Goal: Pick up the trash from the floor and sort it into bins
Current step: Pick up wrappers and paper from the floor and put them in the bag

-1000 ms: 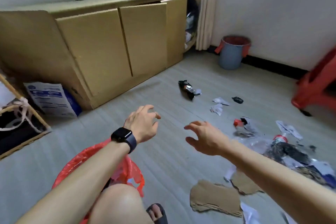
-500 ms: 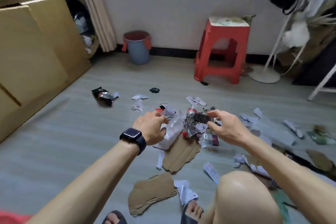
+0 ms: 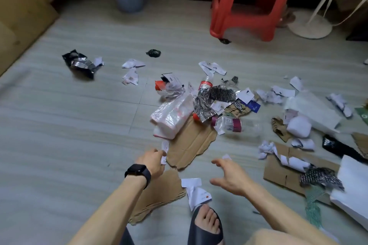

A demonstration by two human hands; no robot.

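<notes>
Pinching paper slip (image 3: 164, 147) in left hand (image 3: 152, 162) at near-left edge of cardboard sheet (image 3: 192, 145), lower than before. Holding nothing in right hand (image 3: 231, 179), fingers spread, near-right of sheet.

White paper slip (image 3: 165, 146) pinched beside torn cardboard (image 3: 191, 145)

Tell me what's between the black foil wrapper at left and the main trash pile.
Head view: a torn white paper scrap and a second scrap just nearer the camera lie between the black foil wrapper and the main trash pile; otherwise bare floor.
</notes>
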